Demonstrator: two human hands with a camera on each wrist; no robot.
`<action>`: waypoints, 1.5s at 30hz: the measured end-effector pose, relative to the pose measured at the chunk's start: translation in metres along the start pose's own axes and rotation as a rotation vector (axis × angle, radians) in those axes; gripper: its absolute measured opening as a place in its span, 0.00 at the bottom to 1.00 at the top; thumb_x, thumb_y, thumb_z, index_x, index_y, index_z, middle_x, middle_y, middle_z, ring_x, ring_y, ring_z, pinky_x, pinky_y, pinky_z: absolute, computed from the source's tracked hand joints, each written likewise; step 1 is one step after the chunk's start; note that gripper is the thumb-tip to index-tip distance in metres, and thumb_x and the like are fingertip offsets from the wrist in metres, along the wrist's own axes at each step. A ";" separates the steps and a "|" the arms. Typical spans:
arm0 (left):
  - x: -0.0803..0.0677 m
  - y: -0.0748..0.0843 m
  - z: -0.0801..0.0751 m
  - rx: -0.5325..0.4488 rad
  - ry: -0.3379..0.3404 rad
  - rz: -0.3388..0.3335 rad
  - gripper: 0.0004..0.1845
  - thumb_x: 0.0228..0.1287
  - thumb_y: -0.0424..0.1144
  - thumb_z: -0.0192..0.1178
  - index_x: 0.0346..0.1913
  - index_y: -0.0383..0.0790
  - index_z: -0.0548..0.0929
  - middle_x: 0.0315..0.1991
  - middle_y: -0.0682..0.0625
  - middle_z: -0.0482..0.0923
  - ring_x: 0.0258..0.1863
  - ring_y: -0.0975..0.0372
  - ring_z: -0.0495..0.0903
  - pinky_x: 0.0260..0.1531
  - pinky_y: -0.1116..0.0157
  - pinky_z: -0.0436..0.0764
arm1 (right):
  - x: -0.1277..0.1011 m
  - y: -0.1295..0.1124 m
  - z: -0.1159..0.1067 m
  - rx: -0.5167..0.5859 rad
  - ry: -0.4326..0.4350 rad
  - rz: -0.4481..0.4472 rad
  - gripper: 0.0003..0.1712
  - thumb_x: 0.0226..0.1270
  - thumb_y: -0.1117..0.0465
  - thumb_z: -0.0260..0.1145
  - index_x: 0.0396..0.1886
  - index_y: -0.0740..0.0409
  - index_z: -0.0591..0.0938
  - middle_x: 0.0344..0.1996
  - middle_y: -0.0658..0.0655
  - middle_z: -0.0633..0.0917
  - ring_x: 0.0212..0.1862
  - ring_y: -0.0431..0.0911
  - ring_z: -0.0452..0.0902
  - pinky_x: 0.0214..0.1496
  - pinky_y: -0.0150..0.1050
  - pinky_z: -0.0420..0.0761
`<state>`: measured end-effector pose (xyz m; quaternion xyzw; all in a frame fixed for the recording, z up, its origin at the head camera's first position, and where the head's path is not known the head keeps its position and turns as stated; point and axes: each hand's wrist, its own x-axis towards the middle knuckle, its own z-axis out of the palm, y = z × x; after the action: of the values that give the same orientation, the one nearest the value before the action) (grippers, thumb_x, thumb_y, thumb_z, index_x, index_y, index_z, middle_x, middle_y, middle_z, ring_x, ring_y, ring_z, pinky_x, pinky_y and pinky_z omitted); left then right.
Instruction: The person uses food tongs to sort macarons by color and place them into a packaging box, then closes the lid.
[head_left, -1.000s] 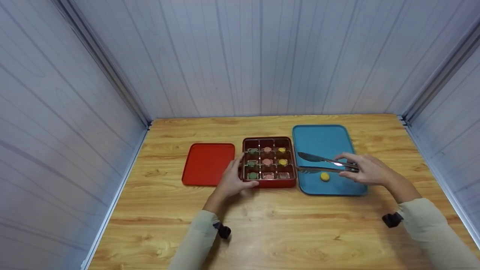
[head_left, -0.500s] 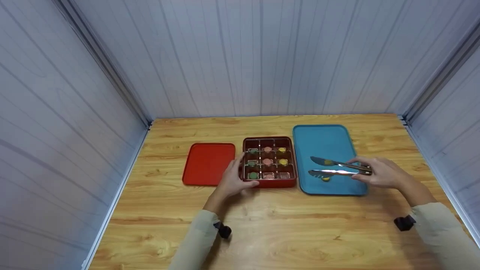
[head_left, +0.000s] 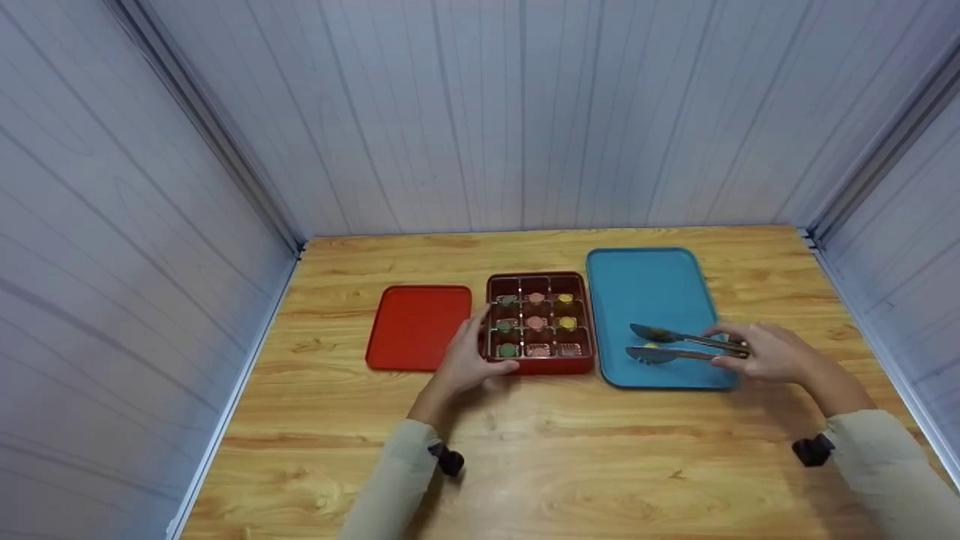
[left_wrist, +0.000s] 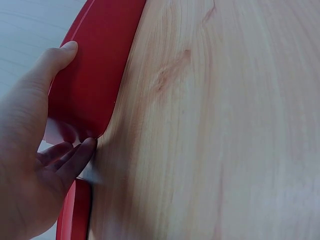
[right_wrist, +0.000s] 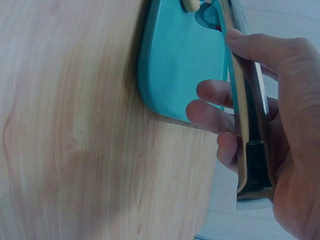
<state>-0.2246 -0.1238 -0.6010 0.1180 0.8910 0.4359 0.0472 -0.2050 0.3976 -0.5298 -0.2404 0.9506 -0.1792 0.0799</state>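
Observation:
My left hand (head_left: 463,361) grips the front left corner of a dark red divided box (head_left: 556,366), thumb along its front wall (left_wrist: 100,65) and fingers at its left side. Green, pink and yellow round sweets sit in the box's clear compartments; the front right one shows no sweet. With my right hand (head_left: 765,352) I hold metal tongs (head_left: 694,354) by their arms, thumb on one side and fingers on the other. The tongs' tips are spread over a blue tray (head_left: 652,277). Between them lies a small yellow round sweet (head_left: 651,346), partly hidden by the lower arm.
A flat red lid (head_left: 416,326) lies left of the box, close to my left hand. The blue tray stands just right of the box. All rest on a wooden table (head_left: 570,457), with pale panel walls (head_left: 525,112) at the back and sides.
My right hand has drawn the tongs rightward from beside the box and lowered them around the yellow sweet, their tips spread. My left hand has stayed on the box.

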 end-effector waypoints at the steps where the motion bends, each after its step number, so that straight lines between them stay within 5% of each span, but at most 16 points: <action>1: 0.000 0.000 0.000 -0.001 0.001 0.001 0.68 0.58 0.56 0.87 0.93 0.49 0.54 0.82 0.32 0.68 0.81 0.33 0.72 0.80 0.30 0.73 | 0.000 0.000 -0.001 0.009 -0.008 0.006 0.20 0.79 0.52 0.76 0.65 0.50 0.88 0.24 0.41 0.82 0.21 0.32 0.63 0.26 0.33 0.65; 13: 0.001 0.000 0.000 0.002 0.005 0.007 0.66 0.59 0.56 0.86 0.93 0.46 0.55 0.83 0.32 0.68 0.82 0.35 0.72 0.81 0.32 0.74 | -0.002 0.000 -0.006 0.094 -0.070 0.045 0.14 0.85 0.57 0.70 0.63 0.54 0.87 0.28 0.47 0.86 0.19 0.34 0.75 0.24 0.34 0.74; 45: 0.000 0.002 0.000 -0.004 0.003 0.008 0.66 0.59 0.55 0.87 0.93 0.48 0.56 0.82 0.31 0.69 0.82 0.33 0.71 0.80 0.30 0.74 | 0.016 -0.018 -0.030 0.027 0.019 -0.005 0.12 0.84 0.59 0.70 0.60 0.58 0.89 0.23 0.45 0.80 0.24 0.33 0.65 0.28 0.33 0.67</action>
<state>-0.2244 -0.1231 -0.5996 0.1207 0.8896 0.4382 0.0444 -0.2180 0.3842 -0.4963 -0.2400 0.9483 -0.1945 0.0735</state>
